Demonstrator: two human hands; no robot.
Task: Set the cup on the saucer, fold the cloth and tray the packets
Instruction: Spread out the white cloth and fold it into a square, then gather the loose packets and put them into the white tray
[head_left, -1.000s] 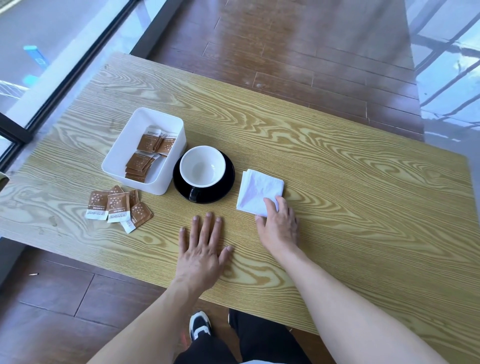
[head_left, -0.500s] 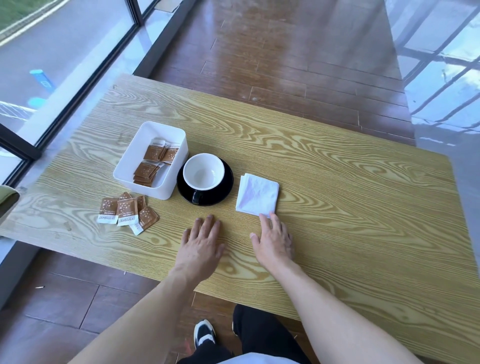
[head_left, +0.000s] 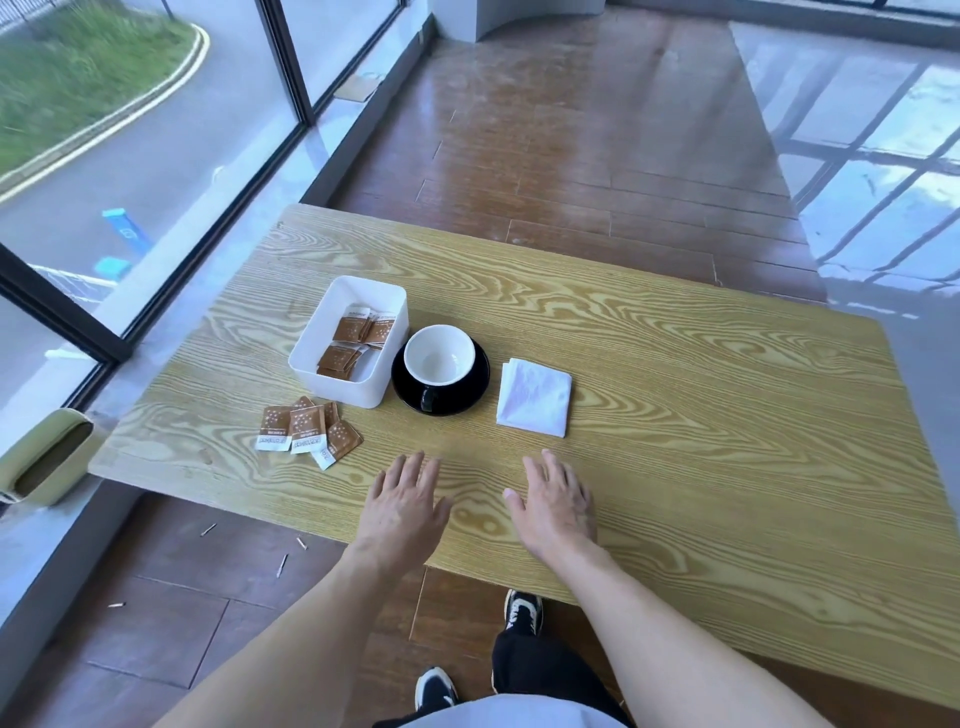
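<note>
Cup (head_left: 439, 356), white inside and dark outside, stood upright on the black saucer (head_left: 467, 397) near the middle of the wooden table (head_left: 675, 415) when we examined it. We noted that the saucer sat just beside the right wall of the white tray (head_left: 317, 343), close enough that we could not tell whether the two touched.

We found the white cloth (head_left: 534, 397) lying folded into a flat square to the right of the saucer, apart from it and resting on the tabletop.

We recorded two groups of brown packets. One group, the trayed packets (head_left: 353, 340), lay loosely inside the tray. The second group, the loose packets (head_left: 306, 431), lay overlapping on the table just in front of the tray's near left corner, outside it.

We observed the left hand (head_left: 402, 506) palm down over the near edge of the table, its fingers straight, slightly spread and grasping nothing. We observed the right hand (head_left: 558, 501) in like posture beside it, fingers extended and relaxed, holding nothing, near the cloth but apart from it. Whether either palm pressed on the wood we could not tell.

Beyond the table we noted a brown plank floor (head_left: 571, 130), and at the lower edge of the view two dark shoes (head_left: 523, 610) with white trim.
</note>
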